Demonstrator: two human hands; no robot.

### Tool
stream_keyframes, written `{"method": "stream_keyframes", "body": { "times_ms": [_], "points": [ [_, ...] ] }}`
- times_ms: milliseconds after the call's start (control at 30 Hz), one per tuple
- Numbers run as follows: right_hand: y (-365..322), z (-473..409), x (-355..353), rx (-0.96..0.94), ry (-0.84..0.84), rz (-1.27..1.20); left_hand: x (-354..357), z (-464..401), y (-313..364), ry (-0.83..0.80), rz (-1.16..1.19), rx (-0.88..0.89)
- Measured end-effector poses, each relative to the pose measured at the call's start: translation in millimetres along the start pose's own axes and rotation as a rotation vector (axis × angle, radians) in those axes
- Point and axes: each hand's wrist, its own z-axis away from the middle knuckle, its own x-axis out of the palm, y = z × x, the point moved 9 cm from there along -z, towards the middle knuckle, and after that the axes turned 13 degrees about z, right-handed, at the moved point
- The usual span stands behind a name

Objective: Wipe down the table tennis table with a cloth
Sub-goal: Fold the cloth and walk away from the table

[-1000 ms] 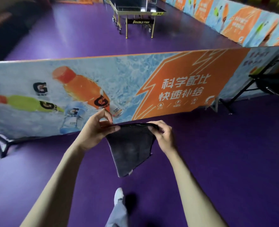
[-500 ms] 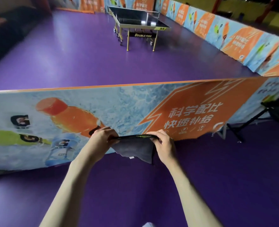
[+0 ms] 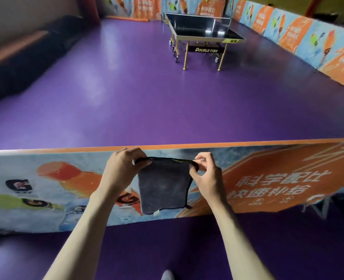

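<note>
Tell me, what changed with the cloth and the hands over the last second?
The dark cloth, bunched half a second ago, now hangs open and flat. The view lifted, so the table tennis table across the purple floor shows more fully. Unchanged: the left hand and right hand pinch its top corners before the banner barrier.

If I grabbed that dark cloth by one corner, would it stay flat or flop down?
Probably flop. The cloth hangs limp below the left hand and right hand, which pinch its top edge, so it looks soft. It seems light: fingertips alone hold it. Its fuzzy surface likely isn't slippery.
</note>
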Motion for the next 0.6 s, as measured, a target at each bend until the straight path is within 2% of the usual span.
{"method": "stream_keyframes", "body": {
  "times_ms": [167, 367, 467, 600],
  "points": [
    [8, -85, 42, -0.037, -0.065, -0.002, -7, -81, -27, 0.074, -0.044, -0.036],
    [19, -166, 81, -0.053, -0.035, 0.058, -6, -161, -57, 0.110, -0.069, -0.039],
    [31, -198, 110, -0.016, -0.070, 0.096, 3, -198, -89, 0.063, -0.093, -0.057],
    [52, -234, 159, 0.056, -0.212, 0.177, 22, -237, -140, -0.065, -0.101, -0.140]
  ]
}}
